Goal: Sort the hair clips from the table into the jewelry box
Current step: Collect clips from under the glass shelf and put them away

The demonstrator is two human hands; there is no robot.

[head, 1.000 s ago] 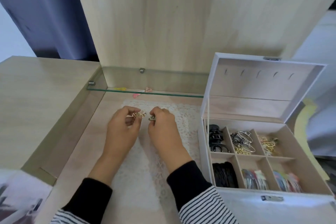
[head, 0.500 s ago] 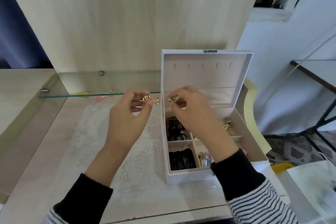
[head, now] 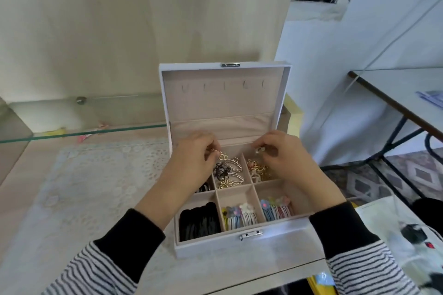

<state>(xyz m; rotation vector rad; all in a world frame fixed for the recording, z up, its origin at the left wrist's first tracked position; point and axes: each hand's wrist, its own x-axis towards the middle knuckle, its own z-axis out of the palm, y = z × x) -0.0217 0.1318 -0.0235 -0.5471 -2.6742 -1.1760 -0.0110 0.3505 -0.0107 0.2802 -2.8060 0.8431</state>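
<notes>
A pale wooden wall panel (head: 119,31) backs the worktop (head: 19,189), where a lace mat (head: 96,175) lies beside the open jewelry box (head: 215,246). Over its rear compartments, the left hand (head: 191,165) pinches a gold hair clip (head: 222,156) and the right hand (head: 285,158) pinches a small clip (head: 260,150).

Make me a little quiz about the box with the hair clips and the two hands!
1. True or false: the lid of the jewelry box is shut.
2. What lies in the front left compartment? A) black hair things B) flowery clips C) nothing
3. Which hand pinches the gold clip over the middle back compartment?

Key
1. False: it stands open.
2. A
3. The left hand. The right hand pinches another small clip.
</notes>
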